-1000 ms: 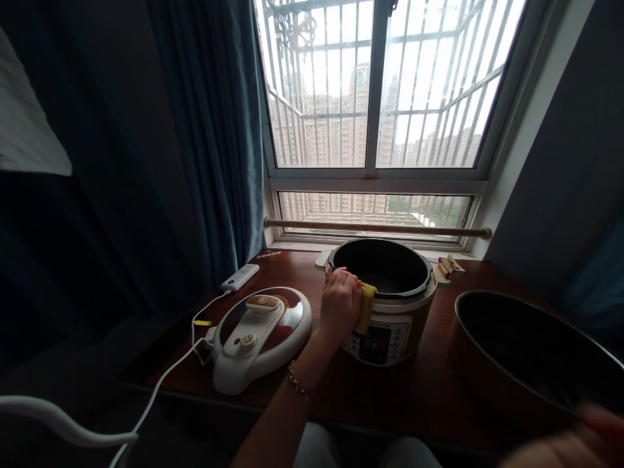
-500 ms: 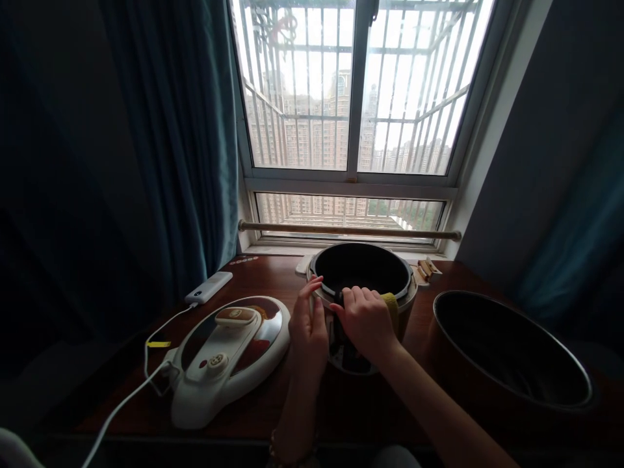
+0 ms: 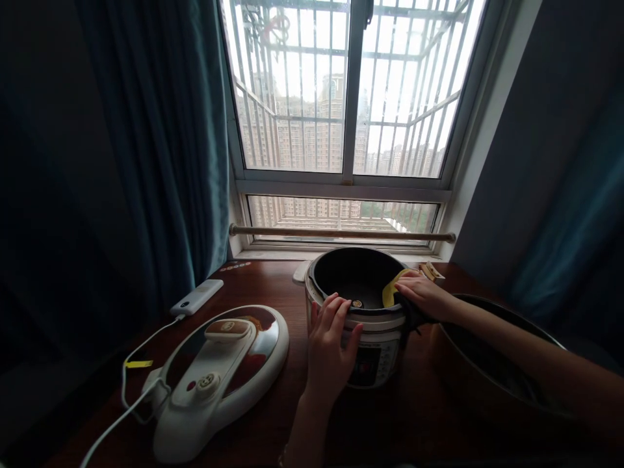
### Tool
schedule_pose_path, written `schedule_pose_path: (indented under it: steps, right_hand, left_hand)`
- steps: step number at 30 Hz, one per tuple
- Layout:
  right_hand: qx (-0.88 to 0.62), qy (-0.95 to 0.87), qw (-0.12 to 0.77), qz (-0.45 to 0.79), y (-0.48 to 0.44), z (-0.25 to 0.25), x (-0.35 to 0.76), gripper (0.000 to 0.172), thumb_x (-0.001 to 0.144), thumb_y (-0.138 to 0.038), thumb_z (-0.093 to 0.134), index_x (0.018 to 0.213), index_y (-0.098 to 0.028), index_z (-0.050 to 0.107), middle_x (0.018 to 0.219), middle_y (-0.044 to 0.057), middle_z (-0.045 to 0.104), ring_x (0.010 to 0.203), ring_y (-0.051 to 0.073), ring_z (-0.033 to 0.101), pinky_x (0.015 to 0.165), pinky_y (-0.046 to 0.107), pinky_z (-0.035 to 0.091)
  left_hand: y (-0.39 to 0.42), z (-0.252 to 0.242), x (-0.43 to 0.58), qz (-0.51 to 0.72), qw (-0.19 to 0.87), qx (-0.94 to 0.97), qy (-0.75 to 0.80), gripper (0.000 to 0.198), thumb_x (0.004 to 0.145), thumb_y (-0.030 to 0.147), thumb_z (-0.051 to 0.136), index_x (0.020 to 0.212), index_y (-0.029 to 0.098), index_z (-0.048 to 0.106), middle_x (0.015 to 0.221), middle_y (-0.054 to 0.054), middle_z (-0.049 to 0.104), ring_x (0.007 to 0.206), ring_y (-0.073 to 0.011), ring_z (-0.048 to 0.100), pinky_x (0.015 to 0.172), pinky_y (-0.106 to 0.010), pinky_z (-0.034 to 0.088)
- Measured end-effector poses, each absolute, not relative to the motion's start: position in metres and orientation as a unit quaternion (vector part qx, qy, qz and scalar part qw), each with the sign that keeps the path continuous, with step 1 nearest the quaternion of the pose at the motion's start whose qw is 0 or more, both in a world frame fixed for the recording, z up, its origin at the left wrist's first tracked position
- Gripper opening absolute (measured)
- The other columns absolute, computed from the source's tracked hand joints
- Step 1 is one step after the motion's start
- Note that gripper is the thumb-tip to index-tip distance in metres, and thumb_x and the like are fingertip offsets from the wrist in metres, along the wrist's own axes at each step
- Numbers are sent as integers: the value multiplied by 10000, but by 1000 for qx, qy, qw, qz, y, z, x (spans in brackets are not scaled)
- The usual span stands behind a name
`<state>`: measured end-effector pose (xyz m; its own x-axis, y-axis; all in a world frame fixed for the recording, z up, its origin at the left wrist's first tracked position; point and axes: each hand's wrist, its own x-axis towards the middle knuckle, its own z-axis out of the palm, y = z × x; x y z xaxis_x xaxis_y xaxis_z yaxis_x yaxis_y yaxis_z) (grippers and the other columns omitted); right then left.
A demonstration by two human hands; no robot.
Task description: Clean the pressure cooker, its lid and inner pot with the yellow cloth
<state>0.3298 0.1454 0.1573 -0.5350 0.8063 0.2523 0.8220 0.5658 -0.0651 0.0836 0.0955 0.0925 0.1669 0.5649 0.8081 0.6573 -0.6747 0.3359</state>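
An open electric pressure cooker (image 3: 377,344) stands on the wooden desk (image 3: 273,286) under the window. My left hand (image 3: 330,348) lies against the cooker's front left wall, fingers stretched up onto its rim. My right hand (image 3: 424,296) presses a yellow cloth (image 3: 391,291) on the right side of the rim, fingers closed over it. The cooker's dark cavity shows between my hands.
The cooker's white and red lid (image 3: 214,374) lies upside left on the desk with a white cable (image 3: 121,416) beside it. A white power bank (image 3: 196,297) sits near the curtain. A large dark inner pot (image 3: 487,370) stands at the right, under my right forearm.
My right hand has carried the yellow cloth from the cooker's front rim round to its right rim. My left hand slid lower on the front wall.
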Motion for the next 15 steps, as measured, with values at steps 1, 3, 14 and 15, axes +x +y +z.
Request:
schedule_pose_path:
  steps: [1,3,14,15]
  right_hand:
    - [-476,-872,108,-31,155,158,336,467,954,-334,194,790,-158,594,864,73,617,875,177,508,876,315,337]
    - [-538,-839,61,-54,173,160,343,404,936,-333,265,848,-145,612,947,100,598,943,207,492,907,345,330]
    - [-613,-780,66,-108,259,163,308,298,902,-150,330,1108,-72,530,1178,190,444,1096,243,420,909,338,344]
    - [-607,-785,71,-103,266,162,304,295,906,-163,341,1131,-90,516,1195,173,437,1093,229,428,895,320,353]
  left_hand:
    - [95,92,83,-502,50,-765,-401,355,853,238,503,1202,185,468,1220,-88,549,1243,-235,415,1089,-497,207]
    - [95,92,83,-499,52,-765,-403,355,853,239,502,1201,180,467,1225,-90,545,1244,-234,412,1089,-496,205]
    - [94,94,84,-513,37,-761,-395,339,847,213,488,1184,185,472,1205,-99,551,1218,-241,434,1068,-487,259]
    - [95,94,84,-515,36,-760,-395,341,846,215,489,1185,186,471,1206,-101,548,1222,-243,429,1064,-484,270]
